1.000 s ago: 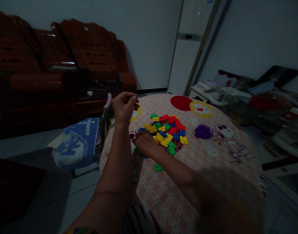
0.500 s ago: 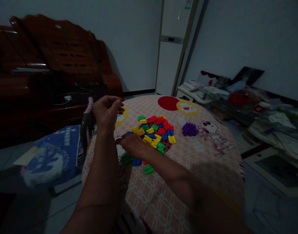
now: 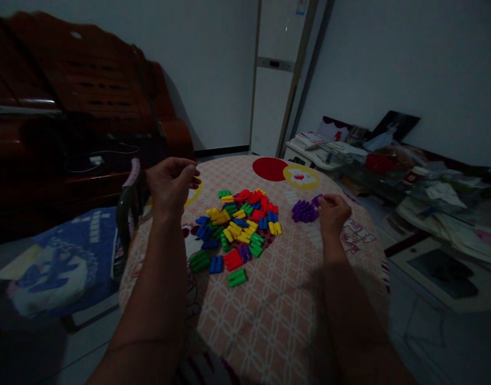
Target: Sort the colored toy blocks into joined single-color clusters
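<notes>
My right hand [image 3: 334, 214] is closed in a pinch on a small purple plastic building block [image 3: 317, 201]. It is at the right edge of a cluster of purple blocks [image 3: 305, 211]; whether the held piece touches the cluster I cannot tell. Above the table's left side hovers my left hand [image 3: 171, 184], its fingers loosely bent and apart, with nothing visible in it. Between the hands lies a loose pile of blocks [image 3: 239, 224] in red, yellow, blue and green. One purple block [image 3: 244, 253] lies by a red one at the pile's near side.
A patterned cloth covers the round table [image 3: 261, 315]. To the left are a chair with a blue cover [image 3: 64, 262] and a dark wooden sofa [image 3: 85, 91]. Cluttered low furniture [image 3: 426, 182] runs along the right wall. A tall white cabinet-like unit [image 3: 271, 107] stands behind.
My right hand has moved from the pile's left side across to the purple cluster, now with a purple block. My left hand stays raised. The view has shifted slightly.
</notes>
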Tool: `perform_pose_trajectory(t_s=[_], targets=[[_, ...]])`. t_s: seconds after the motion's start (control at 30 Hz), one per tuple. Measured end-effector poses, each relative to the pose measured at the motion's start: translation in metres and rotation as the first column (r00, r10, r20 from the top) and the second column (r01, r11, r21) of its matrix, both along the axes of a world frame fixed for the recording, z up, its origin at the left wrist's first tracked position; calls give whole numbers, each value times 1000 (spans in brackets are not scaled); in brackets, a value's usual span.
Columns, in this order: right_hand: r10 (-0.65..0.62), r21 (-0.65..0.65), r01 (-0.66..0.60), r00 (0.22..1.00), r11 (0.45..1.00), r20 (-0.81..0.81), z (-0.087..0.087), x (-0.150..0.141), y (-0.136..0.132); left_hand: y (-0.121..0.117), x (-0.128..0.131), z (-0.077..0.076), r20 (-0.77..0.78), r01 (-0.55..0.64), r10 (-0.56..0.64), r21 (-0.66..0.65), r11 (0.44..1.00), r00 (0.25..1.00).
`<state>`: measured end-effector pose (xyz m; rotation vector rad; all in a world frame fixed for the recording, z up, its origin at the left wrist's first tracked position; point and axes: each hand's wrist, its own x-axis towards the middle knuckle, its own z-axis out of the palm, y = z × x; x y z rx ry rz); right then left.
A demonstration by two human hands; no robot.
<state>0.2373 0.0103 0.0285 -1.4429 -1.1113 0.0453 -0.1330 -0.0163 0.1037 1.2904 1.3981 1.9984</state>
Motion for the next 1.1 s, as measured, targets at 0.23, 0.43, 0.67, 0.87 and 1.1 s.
perform_pose_trajectory(t_s=[0.23, 0.43, 0.67, 0.87, 1.1], targets=[[297, -118, -280, 940, 953, 169, -13, 15, -7, 5, -2, -5, -13, 14, -13, 20, 1000, 1000], [365, -260, -271, 814, 927, 451, -17, 11, -23, 8, -5, -6, 1, 21, -21, 31, 999, 1000], [317, -342, -121, 729, 932, 606, -24, 10, -25, 3, -2, -3, -24, -21, 22, 38, 999, 999], [406, -264, -309, 731, 914, 549, -7, -36, -41, 2, -5, -4, -38, -15, 14, -18, 1000, 999], [866, -594, -670, 156, 446, 474, -23, -123, -76, 0, -6, -3, -14, -16, 16, 7, 1000, 1000]])
